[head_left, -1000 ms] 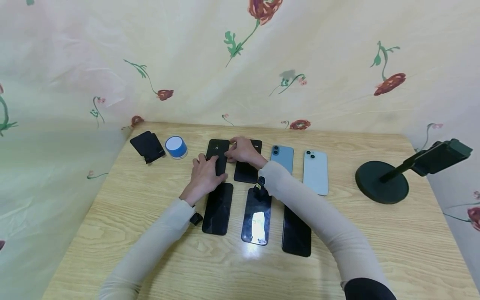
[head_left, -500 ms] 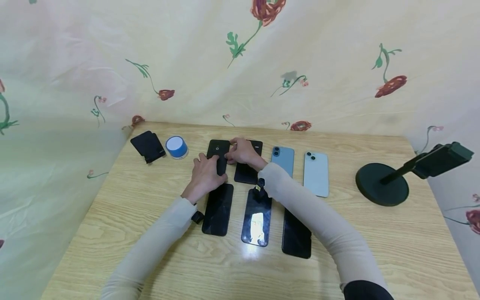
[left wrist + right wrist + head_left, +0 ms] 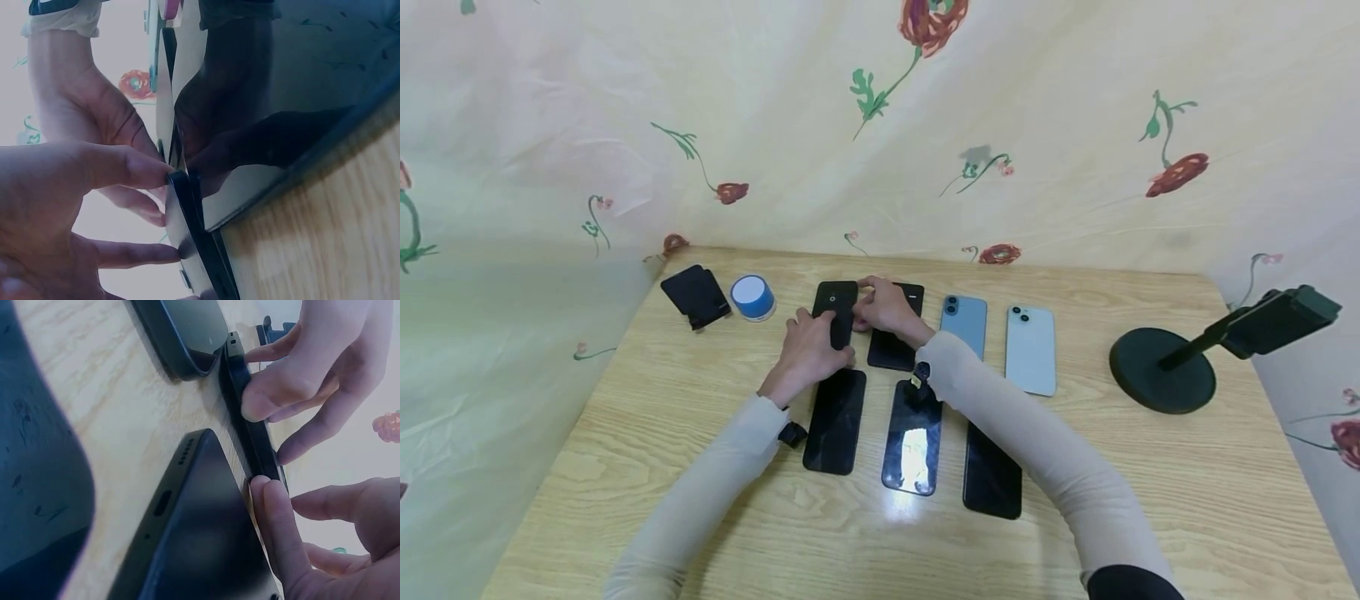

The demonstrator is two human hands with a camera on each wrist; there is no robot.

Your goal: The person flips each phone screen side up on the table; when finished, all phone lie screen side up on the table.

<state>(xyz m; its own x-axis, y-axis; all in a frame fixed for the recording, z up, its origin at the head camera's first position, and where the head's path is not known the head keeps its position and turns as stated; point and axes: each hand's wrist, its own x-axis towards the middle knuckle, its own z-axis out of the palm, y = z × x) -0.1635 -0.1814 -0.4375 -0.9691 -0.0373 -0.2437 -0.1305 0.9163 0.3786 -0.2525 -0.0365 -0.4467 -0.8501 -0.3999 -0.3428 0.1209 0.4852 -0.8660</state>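
A black phone [image 3: 842, 293] lies back up at the rear of the wooden table, its small round camera near the top. My left hand [image 3: 808, 350] reaches over its left side and lower end; thumb and fingertips hold the edges. From the right, my right hand [image 3: 886, 306] pinches the phone's upper right edge. In the left wrist view, the left thumb [image 3: 134, 167] presses on a corner of the black phone [image 3: 194, 244]. Both hands meet along its black edge [image 3: 256, 434] in the right wrist view. Parts of the phone are covered by fingers.
Below it lies another dark phone [image 3: 835, 429]. Further right are more dark phones, a blue phone [image 3: 967, 321] and a pale blue phone [image 3: 1031, 354]. A black stand [image 3: 1161, 367] is at far right. A blue-and-white cylinder [image 3: 752, 297] and a folded black object [image 3: 695, 296] stand at left.
Both hands stay at the black phone with barely any shift. The right hand's fingers move very slightly along its right edge. The head view tilts a little.
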